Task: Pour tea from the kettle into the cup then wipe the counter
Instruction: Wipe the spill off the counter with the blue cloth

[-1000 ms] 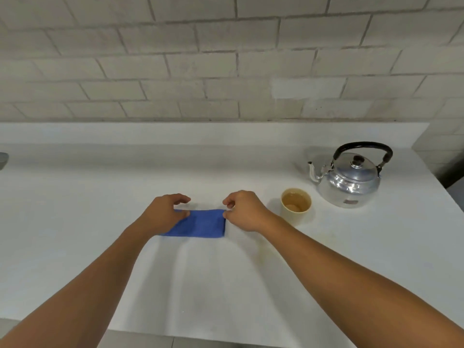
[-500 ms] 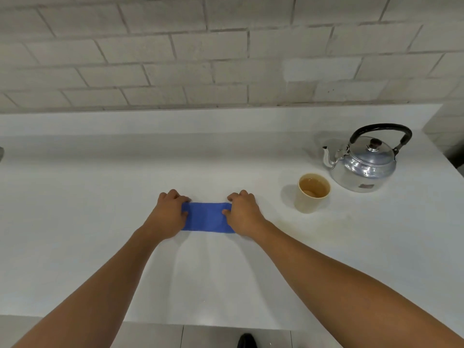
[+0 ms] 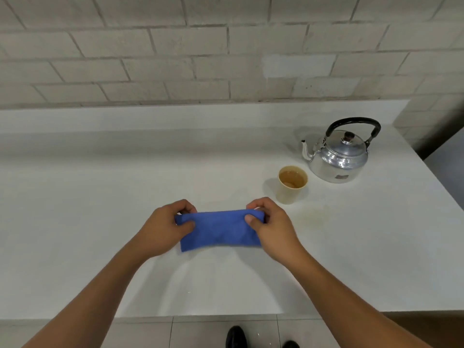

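Note:
A blue cloth point(image 3: 219, 231) hangs stretched between my hands just above the white counter point(image 3: 100, 197), in the middle of the view. My left hand point(image 3: 163, 227) pinches its left top corner and my right hand point(image 3: 270, 226) pinches its right top corner. To the right stands a tan paper cup point(image 3: 291, 188) with tea in it. Behind the cup, further right, sits a shiny metal kettle point(image 3: 339, 156) with a black handle, spout facing left. A faint yellowish stain point(image 3: 315, 216) marks the counter just right of my right hand.
A brick wall point(image 3: 200, 59) rises behind a low white ledge at the back. The counter's right edge runs diagonally past the kettle. Its front edge is near me, with tiled floor and a black shoe point(image 3: 236, 336) below.
My hands have gone from pressing the cloth flat on the counter to pinching its far corners and lifting it. The camera has tilted down and shifted back.

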The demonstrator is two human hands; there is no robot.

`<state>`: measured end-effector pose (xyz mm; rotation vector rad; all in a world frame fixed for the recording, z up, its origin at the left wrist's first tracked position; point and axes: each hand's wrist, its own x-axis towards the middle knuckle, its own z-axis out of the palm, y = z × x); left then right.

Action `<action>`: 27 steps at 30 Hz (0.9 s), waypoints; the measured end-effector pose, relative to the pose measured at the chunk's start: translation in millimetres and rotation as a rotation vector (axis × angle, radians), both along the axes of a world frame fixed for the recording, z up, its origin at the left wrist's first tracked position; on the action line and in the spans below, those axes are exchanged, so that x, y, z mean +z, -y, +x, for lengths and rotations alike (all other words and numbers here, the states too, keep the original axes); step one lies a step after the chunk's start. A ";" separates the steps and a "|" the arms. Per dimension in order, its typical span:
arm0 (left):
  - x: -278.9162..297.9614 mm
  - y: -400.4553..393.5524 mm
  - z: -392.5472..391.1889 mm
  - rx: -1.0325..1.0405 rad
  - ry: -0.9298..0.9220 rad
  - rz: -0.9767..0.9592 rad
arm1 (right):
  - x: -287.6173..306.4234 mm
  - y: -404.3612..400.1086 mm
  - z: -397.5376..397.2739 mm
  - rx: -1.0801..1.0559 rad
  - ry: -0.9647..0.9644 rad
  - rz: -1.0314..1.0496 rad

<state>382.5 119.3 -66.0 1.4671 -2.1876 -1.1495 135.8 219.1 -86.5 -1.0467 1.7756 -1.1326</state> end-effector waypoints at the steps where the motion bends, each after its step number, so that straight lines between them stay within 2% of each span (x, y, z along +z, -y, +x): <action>1: -2.0 -11.9 -10.2 -0.009 -0.023 0.025 | -0.7 -11.7 -10.2 -0.039 0.018 0.012; 7: -32.5 -75.1 -84.6 -0.060 -0.095 0.138 | -8.2 -69.7 -76.7 -0.205 -0.059 0.112; 12: -54.2 -124.1 -137.5 -0.042 -0.187 0.244 | -18.7 -97.7 -128.0 -0.189 -0.233 0.250; 16: -63.1 -146.4 -169.1 -0.069 -0.212 0.245 | -26.5 -102.4 -155.5 -0.200 -0.362 0.299; 18: -66.4 -150.0 -175.2 -0.161 -0.170 0.153 | -27.0 -100.0 -159.8 -0.209 -0.476 0.288; 20: -68.0 -147.1 -172.0 -0.234 -0.128 0.006 | -25.7 -99.2 -158.8 -0.217 -0.735 0.269; 22: -70.9 -136.0 -157.8 -0.243 -0.126 -0.140 | -24.9 -102.2 -147.1 -0.259 -0.888 0.267; 25: -75.8 -109.2 -122.4 -0.170 -0.081 -0.384 | -34.2 -117.9 -106.4 -0.320 -0.844 0.332; 27: -81.0 -90.7 -93.7 -0.113 -0.009 -0.471 | -45.8 -128.7 -76.6 -0.286 -0.835 0.420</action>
